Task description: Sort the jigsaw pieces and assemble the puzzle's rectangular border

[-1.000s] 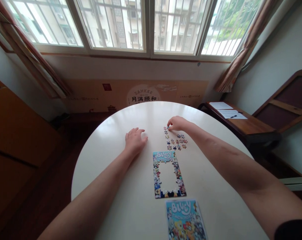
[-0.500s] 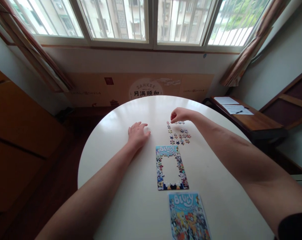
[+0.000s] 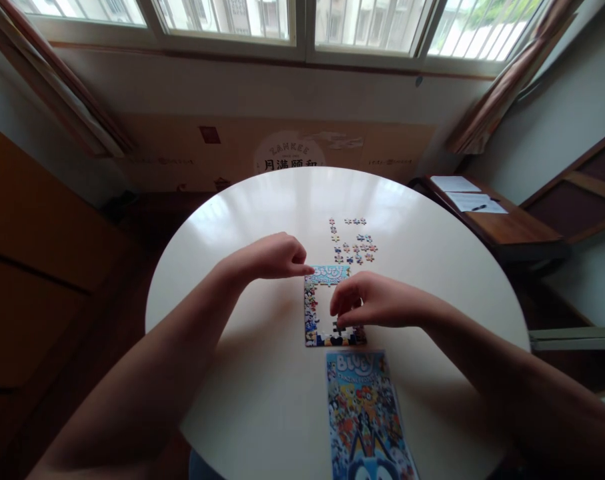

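A puzzle frame (image 3: 311, 320) with a partly filled border lies on the round white table. My left hand (image 3: 282, 256) rests at its upper left corner, fingers curled and thumb tip near the edge. My right hand (image 3: 362, 301) is over the frame's opening, its fingers pinched on a small dark puzzle piece (image 3: 338, 327) low in the opening. Beyond the frame, several loose puzzle pieces (image 3: 366, 248) lie in rough rows. Nearer to me is a colourful picture sheet (image 3: 367, 413).
The white table (image 3: 262, 393) has a curved edge all round. At the right stands a wooden side table (image 3: 527, 223) with papers (image 3: 475, 203) and a pen. Windows and curtains are behind.
My right hand has come from the loose pieces down to the puzzle frame with a piece. My left hand has moved right to the frame's corner, and the view has tilted down.
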Demonstrator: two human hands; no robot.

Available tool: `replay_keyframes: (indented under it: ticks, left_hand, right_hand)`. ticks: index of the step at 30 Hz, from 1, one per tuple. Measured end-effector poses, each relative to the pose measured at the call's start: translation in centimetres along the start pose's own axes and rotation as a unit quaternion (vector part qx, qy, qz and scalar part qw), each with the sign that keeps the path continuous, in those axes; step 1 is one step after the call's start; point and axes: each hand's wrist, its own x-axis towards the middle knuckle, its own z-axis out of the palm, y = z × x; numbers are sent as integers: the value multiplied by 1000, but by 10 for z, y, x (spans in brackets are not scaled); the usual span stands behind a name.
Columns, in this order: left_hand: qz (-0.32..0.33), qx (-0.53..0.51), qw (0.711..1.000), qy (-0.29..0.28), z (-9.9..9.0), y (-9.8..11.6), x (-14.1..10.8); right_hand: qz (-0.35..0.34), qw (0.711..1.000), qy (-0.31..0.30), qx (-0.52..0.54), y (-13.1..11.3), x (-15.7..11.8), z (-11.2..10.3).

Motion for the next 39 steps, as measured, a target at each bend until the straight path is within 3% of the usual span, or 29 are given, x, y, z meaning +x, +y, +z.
replay_keyframes:
  ticks: [3,8,15,23,39]
  left_hand:
    - [-23,-4,995,-93,-4,14,-5]
    - [-52,17,988,-141,-3,16,-3]
    - [-89,8,982,-166,0,6,1]
    - [-88,-9,983,-160,1,5,1]
    - [-84,-16,983,-161,1,1,1]
  right_hand:
    - [-2,1000,13,-1,6,2,2]
    - [-8,999,31,-18,9,0,4]
    - [-5,998,56,-26,10,-2,11]
    - [15,998,50,-21,11,-2,13]
    - [-13,981,93,-172,10,-3,20]
